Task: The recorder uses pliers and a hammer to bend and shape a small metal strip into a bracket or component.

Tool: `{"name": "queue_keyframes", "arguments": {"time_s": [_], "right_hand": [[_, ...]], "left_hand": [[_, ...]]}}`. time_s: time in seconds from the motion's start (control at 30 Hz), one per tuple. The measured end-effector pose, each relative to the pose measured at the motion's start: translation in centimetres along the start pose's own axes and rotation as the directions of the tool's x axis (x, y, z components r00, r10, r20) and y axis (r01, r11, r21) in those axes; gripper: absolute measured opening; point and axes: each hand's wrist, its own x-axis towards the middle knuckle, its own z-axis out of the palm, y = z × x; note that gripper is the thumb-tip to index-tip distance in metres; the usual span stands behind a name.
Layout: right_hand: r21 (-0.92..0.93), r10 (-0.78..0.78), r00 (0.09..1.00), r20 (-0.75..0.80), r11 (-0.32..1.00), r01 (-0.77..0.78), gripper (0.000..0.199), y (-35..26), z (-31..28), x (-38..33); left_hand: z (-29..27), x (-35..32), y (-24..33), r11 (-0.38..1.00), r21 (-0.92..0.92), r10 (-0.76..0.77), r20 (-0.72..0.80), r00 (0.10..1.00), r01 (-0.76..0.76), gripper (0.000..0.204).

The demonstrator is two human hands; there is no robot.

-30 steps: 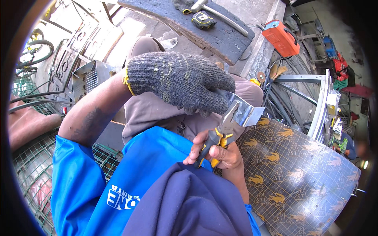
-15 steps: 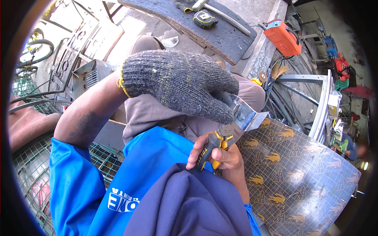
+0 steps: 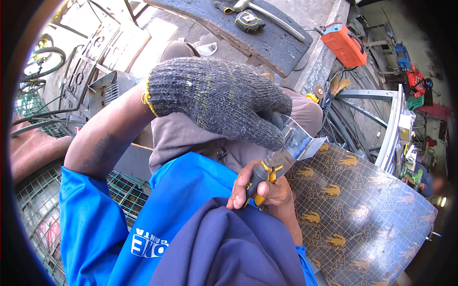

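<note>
My left hand point(image 3: 224, 97), in a grey knitted glove, grips the bent corner of a shiny metal sheet point(image 3: 362, 209) that lies over my lap. The sheet's film cover shows a repeated yellow pattern. My bare right hand point(image 3: 262, 190) is closed around the black-and-yellow handles of pliers point(image 3: 267, 174). The pliers' jaws bite the folded metal edge point(image 3: 298, 140) just below the gloved fingers. My blue sleeves and dark apron fill the lower middle of the view.
A dark bench point(image 3: 248, 28) at the top carries a tape measure point(image 3: 249, 21) and a hammer point(image 3: 272, 16). An orange welding machine point(image 3: 344, 44) sits at upper right. Green wire mesh point(image 3: 38, 209) lies at the left, metal frames point(image 3: 386, 124) at the right.
My gloved left hand has slid down over the bent metal corner and covers more of it. The pliers have stayed clamped on the edge, shifting slightly.
</note>
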Motion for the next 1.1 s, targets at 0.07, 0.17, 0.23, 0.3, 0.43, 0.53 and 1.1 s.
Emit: {"name": "queue_keyframes", "arguments": {"time_s": [0.07, 0.17, 0.23, 0.3, 0.43, 0.53, 1.1], "right_hand": [[-0.014, -0.041, 0.999, -0.020, 0.999, 0.041, 0.043, 0.2, 0.0, 0.2], [0.036, -0.085, 0.994, -0.071, 0.995, 0.088, 0.036, 0.9, -0.1, 0.4], [-0.038, -0.080, 0.992, -0.097, 0.996, 0.077, 0.033, 1.3, 0.0, 0.4], [-0.054, -0.098, 0.989, -0.113, 0.994, 0.092, 0.031, 1.7, 0.6, 0.6], [-0.110, -0.057, 0.989, -0.137, 0.993, 0.042, 0.027, 1.7, 0.3, 0.2], [-0.122, -0.032, 0.978, -0.205, 0.992, 0.007, 0.021, 1.6, 1.1, 0.2], [-0.439, -0.230, 0.857, -0.461, 0.898, 0.005, 0.017, 2.6, -0.4, 1.0]], "left_hand": [[0.0, 1.0, -0.5, 0.997, -0.028, 0.077, 0.022, 0.997, -0.077, 0.049], [0.1, 1.8, -0.8, 0.999, 0.047, -0.018, 0.072, 0.997, 0.015, 0.052], [0.3, 1.8, -0.7, 0.991, 0.132, -0.012, 0.065, 0.998, 0.004, 0.054], [0.5, 1.3, -0.3, 0.977, 0.213, -0.009, 0.053, 0.999, -0.003, 0.057], [1.0, 0.7, 0.5, 0.953, 0.302, 0.001, 0.003, 1.000, -0.001, 0.062], [1.9, 0.2, -0.6, 0.953, 0.301, 0.041, -0.051, 0.998, -0.024, 0.064], [3.7, 2.0, -4.1, 0.882, 0.435, 0.233, -0.071, 0.970, -0.180, 0.041]]}}
